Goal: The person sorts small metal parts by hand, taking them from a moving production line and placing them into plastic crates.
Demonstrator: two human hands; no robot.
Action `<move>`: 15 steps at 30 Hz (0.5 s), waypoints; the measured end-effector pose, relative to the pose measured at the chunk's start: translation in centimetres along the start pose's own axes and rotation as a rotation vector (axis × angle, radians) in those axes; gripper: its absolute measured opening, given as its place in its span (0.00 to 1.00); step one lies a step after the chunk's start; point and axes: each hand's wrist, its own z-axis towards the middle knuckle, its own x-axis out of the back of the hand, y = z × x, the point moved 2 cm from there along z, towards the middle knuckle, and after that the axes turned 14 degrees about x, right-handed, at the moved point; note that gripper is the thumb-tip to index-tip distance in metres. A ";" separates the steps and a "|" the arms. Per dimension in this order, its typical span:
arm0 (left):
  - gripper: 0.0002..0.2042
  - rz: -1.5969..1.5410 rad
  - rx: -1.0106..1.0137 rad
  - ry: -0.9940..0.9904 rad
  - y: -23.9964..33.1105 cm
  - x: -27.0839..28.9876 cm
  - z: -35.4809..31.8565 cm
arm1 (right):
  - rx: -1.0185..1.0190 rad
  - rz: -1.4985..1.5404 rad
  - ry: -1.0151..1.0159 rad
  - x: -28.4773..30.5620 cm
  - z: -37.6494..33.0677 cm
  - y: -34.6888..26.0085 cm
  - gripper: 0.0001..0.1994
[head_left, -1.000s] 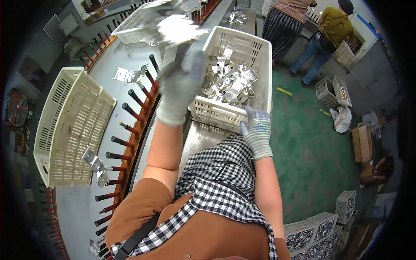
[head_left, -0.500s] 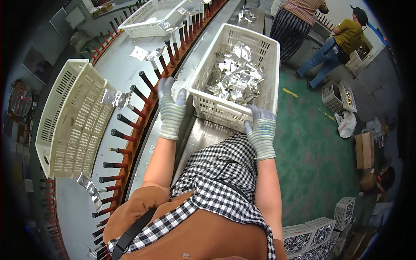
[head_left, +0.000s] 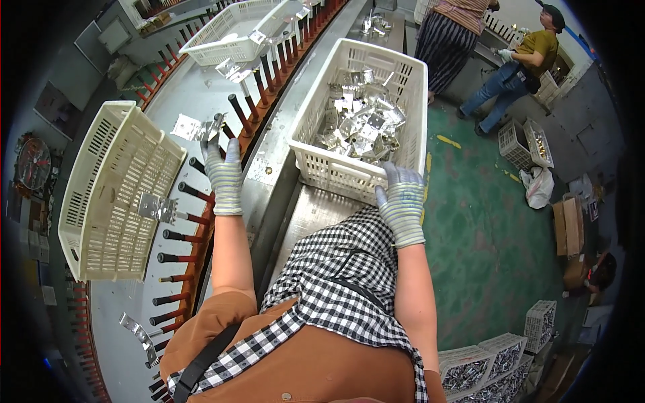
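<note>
My left hand (head_left: 225, 176), in a striped grey glove, reaches over the row of pegs at the conveyor's edge. Its thumb and fingers are apart, with the fingertips at a shiny metal bracket (head_left: 195, 127) on a peg. Whether they touch it I cannot tell. My right hand (head_left: 403, 201), gloved alike, grips the near right corner of a white plastic basket (head_left: 336, 164). Many loose shiny metal brackets (head_left: 363, 124) lie in that basket. Another bracket (head_left: 158, 207) sits on a peg nearer to me, and a bent metal strip (head_left: 139, 336) on one lower down.
A cream basket (head_left: 111, 201) stands tilted left of the pegs, and a white basket (head_left: 232, 33) sits farther along the conveyor (head_left: 164, 107). Red pegs with black tips (head_left: 195, 191) stick out along its edge. Two people stand at the back right. Filled crates (head_left: 463, 373) are stacked at lower right.
My left hand has moved left from beside the basket to a bracket on the pegs. The pegs and their brackets have shifted toward me. My right hand stays on the basket.
</note>
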 end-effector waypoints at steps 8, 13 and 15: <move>0.15 -0.308 -0.201 0.135 4.7 3.6 -1.4 | 0.028 -0.042 0.017 0.1 -0.1 0.0 0.26; 0.14 -0.458 -0.225 0.056 7.1 3.3 -3.4 | -0.010 -0.019 -0.036 0.4 0.1 -0.1 0.25; 0.14 -0.536 -0.166 -0.010 8.2 2.9 -4.6 | 0.000 -0.026 -0.012 0.2 0.2 -0.2 0.25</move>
